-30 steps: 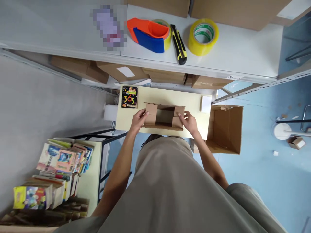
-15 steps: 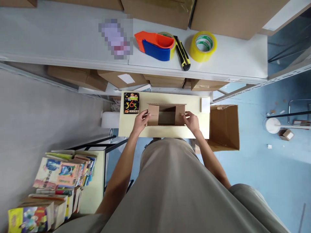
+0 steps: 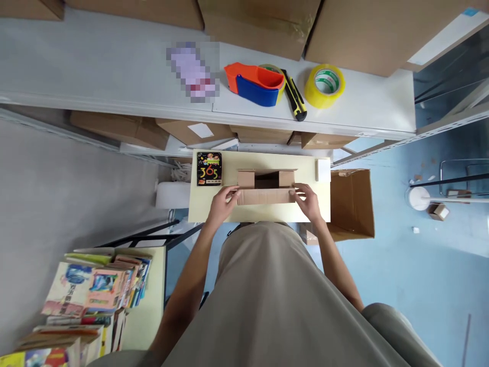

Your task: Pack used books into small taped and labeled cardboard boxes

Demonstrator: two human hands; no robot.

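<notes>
While the left hand (image 3: 223, 205) holds the carton (image 3: 265, 197), a book (image 3: 209, 169) lies nearby.

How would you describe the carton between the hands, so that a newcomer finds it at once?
Find the pale yellow table below the grey shelf. On it, between the left hand and the right hand, is a small brown carton. Unlike the larger carton beside the table, its short end flaps lie folded inward.

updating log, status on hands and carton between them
Left hand, right hand at ends of near flap. Small carton, top partly open. Black book left of it, not in the way.
</notes>
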